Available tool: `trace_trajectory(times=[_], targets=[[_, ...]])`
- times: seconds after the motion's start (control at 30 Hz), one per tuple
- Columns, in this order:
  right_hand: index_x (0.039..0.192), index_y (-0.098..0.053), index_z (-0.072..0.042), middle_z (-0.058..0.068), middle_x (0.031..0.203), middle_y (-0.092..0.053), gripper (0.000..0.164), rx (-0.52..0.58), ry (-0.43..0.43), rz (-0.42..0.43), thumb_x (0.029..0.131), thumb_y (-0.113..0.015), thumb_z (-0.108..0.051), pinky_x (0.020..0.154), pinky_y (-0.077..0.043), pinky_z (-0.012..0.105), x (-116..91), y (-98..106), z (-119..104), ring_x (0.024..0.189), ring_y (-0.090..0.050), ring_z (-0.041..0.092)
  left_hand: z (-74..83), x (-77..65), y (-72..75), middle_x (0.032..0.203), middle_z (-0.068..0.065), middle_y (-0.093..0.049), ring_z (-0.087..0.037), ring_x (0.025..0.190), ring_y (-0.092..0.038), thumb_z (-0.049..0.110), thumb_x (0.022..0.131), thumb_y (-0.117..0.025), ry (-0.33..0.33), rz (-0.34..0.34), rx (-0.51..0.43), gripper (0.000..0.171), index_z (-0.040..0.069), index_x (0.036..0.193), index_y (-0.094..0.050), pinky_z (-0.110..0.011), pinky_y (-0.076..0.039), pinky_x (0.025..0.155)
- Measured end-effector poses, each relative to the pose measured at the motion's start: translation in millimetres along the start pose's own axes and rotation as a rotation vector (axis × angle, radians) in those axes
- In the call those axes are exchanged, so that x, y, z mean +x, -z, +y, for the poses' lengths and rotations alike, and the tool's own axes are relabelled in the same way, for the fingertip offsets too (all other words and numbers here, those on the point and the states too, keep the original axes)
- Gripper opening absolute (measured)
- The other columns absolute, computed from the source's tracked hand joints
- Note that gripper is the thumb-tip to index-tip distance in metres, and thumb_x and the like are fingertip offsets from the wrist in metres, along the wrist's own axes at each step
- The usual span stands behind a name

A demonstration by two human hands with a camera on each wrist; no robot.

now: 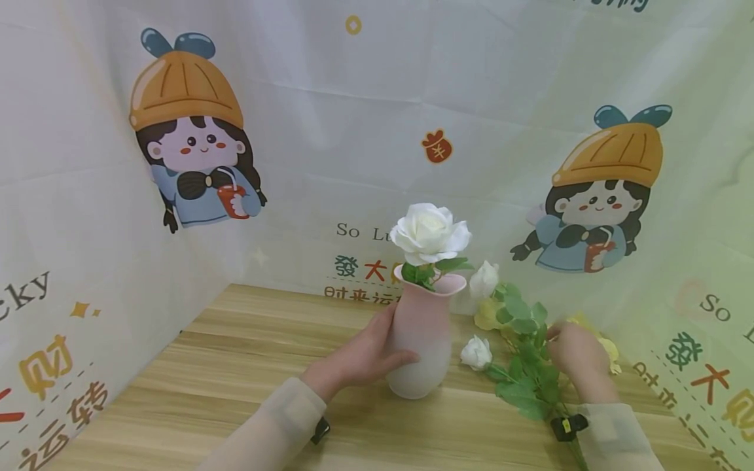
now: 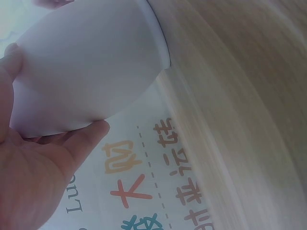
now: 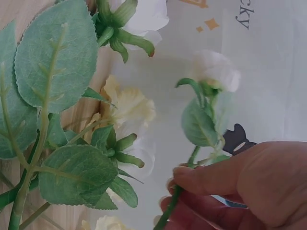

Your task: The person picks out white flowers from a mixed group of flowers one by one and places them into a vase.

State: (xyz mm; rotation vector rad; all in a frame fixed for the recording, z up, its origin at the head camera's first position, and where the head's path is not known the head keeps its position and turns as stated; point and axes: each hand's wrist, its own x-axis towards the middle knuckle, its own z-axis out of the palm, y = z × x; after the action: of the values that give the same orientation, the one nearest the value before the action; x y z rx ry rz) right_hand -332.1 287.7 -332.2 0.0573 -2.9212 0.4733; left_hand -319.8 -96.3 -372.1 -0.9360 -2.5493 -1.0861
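My left hand [image 1: 362, 350] grips the side of a pink-and-white vase [image 1: 419, 353], which stands upright on the wooden table. In the left wrist view, thumb and fingers lie round the body of the vase [image 2: 91, 67]. One open white rose [image 1: 430, 232] rises out of its flared mouth, with green leaves at the rim. To the right, my right hand [image 1: 580, 356] is among a bunch of loose flowers. In the right wrist view, its thumb and fingers pinch the green stem of a white rose [image 3: 218, 72], just below the leaves.
Loose white roses [image 1: 476, 353], yellow flowers [image 1: 487, 315] and green leaves [image 1: 524, 373] lie on the table [image 1: 235, 366] right of the vase. A printed cloth [image 1: 330, 144] closes off the back and sides. Black wrist devices [image 1: 568, 427] sit near the sleeves.
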Motion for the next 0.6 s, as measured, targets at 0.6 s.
trace_trajectory(times=[0.6], targets=[[0.127, -0.059, 0.0, 0.027, 0.12, -0.059, 0.031, 0.09, -0.018, 0.152, 0.101, -0.048, -0.013, 0.038, -0.042, 0.031, 0.0, 2.1, -8.9, 0.07, -0.06, 0.026, -0.1, 0.8, -0.9, 0.144, -0.017, -0.034, -0.021, 0.125, -0.042, 0.043, 0.091, -0.072, -0.015, 0.009, 0.012, 0.099, -0.001, 0.154, -0.01, -0.043, -0.04, 0.106]])
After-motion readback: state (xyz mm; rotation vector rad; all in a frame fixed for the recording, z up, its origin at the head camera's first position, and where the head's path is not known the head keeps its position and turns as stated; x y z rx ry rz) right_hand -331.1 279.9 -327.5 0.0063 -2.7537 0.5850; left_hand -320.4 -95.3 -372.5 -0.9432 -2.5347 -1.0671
